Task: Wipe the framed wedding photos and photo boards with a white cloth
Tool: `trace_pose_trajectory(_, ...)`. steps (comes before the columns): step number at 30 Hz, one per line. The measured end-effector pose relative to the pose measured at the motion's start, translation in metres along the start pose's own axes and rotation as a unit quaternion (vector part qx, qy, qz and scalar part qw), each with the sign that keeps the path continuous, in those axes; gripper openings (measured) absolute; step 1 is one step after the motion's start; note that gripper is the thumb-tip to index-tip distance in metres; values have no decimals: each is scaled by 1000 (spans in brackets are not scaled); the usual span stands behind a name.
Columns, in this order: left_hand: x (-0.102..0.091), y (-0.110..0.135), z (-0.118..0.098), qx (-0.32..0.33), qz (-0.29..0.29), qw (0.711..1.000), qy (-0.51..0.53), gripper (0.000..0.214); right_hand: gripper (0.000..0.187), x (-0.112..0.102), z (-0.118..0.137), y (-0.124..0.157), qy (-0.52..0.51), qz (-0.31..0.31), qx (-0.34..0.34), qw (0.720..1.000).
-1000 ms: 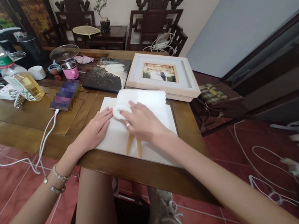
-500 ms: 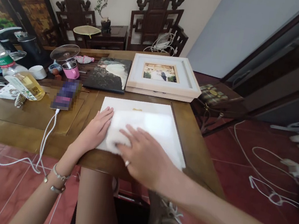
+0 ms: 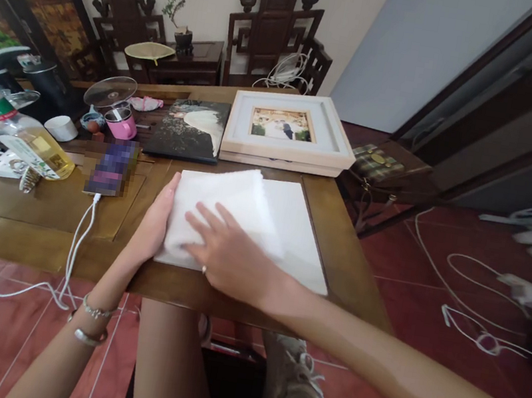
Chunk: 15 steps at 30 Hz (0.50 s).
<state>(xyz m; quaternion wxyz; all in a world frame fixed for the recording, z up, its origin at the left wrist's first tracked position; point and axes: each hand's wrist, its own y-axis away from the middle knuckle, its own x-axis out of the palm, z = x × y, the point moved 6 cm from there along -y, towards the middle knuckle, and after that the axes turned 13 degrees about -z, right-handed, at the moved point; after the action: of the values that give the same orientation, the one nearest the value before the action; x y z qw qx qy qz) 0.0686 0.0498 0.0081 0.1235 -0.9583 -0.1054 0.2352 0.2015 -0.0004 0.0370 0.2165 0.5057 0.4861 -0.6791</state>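
Note:
A flat white panel lies on the wooden table close to its front edge. Spread over its left part is a white cloth, slightly rumpled and fuzzy-edged. My right hand, with a ring on one finger, presses flat on the cloth with fingers spread. Along the panel's left edge rests my left hand, its fingers stretched out and touching that side. The gold mark on the panel is hidden beneath the cloth.
Behind the panel sit a pale framed picture and a dark photo panel. To the left are a phone on a white cable, a bottle and a pink mug. Chairs stand beyond the wooden table.
The cloth has slid left and toward the back under my right hand, covering the gold mark. My left hand has moved from the panel's top to its left edge.

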Motion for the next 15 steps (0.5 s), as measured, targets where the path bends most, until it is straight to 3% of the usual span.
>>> trace_pose_trajectory(4, 1, 2, -3, 18, -5, 999, -30, 60, 27, -21, 41, 21, -57, -4, -75, 996)
trace_pose_trajectory(7, 5, 7, -11, 44, 14, 996, -72, 60, 24, -35, 44, 33, -67, 6, -53, 996)
trace_pose_trajectory(10, 12, 12, -17, 93, 51, 988, -115, 57, 30, -38, 21, 37, -51, 15, 25, 998)
trace_pose_trajectory(15, 19, 13, -17, 131, 84, 976, -152, 49, 32, -25, -44, 17, -24, 23, 175, 984)
